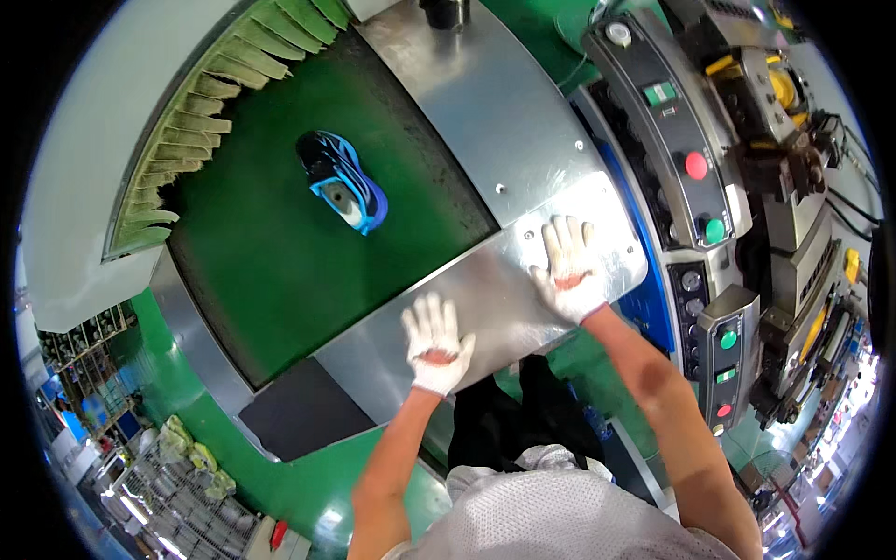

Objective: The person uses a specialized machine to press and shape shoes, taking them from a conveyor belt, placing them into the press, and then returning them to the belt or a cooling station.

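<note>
Both of my hands wear white knit gloves with a reddish band near the wrist. My left hand lies on the metal front edge of a conveyor, fingers spread and holding nothing. Farther right, my right hand rests flat on the shiny metal corner, its fingers also apart and nothing in them. Beyond my hands a single shoe, black and blue with a pale insole showing, sits on the green conveyor belt. Neither hand touches it.
A fringed green curtain hangs over the belt's far-left end. To the right stands a machine with a control panel of red and green buttons. A dark pad covers the conveyor's near-left corner. Wire racks stand at lower left.
</note>
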`<act>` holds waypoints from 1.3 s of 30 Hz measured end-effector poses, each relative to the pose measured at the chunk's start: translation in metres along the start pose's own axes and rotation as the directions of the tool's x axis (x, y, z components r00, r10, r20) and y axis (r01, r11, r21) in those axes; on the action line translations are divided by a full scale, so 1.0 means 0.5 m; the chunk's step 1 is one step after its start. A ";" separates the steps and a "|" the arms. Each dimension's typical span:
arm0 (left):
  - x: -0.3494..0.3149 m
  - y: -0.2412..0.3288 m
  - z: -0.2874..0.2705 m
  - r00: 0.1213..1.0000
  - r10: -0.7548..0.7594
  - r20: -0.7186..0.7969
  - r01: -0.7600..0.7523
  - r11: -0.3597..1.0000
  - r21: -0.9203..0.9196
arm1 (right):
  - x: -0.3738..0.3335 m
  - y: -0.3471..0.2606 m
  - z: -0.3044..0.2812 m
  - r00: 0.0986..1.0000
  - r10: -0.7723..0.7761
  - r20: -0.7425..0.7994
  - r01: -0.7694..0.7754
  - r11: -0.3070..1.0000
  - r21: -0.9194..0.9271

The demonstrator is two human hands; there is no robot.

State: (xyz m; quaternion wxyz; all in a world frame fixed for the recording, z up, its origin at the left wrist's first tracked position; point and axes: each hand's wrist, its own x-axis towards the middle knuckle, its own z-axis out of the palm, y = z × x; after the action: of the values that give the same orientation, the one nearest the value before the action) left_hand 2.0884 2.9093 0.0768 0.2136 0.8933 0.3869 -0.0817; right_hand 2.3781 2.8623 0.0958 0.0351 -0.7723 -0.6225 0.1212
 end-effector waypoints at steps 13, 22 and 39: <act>0.286 0.246 0.067 0.890 0.392 -0.234 -0.412 0.910 -0.041 | 0.032 0.137 0.101 0.929 0.180 -0.324 -0.230 0.965 -0.123; 0.072 0.063 -0.028 0.929 0.369 0.020 -0.368 0.929 -0.035 | -0.079 -0.023 0.129 0.934 0.184 -0.306 -0.228 0.967 -0.116; -0.164 -0.129 0.035 0.987 0.044 -0.155 -0.032 0.997 0.076 | -0.116 -0.295 0.139 0.998 -0.063 0.020 0.061 0.993 0.097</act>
State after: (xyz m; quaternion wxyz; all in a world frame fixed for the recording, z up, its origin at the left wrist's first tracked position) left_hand 1.9857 2.8871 0.0663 0.1514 0.9114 0.3820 -0.0215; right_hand 2.2102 2.8322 0.0672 0.0689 -0.7486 -0.6400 0.1589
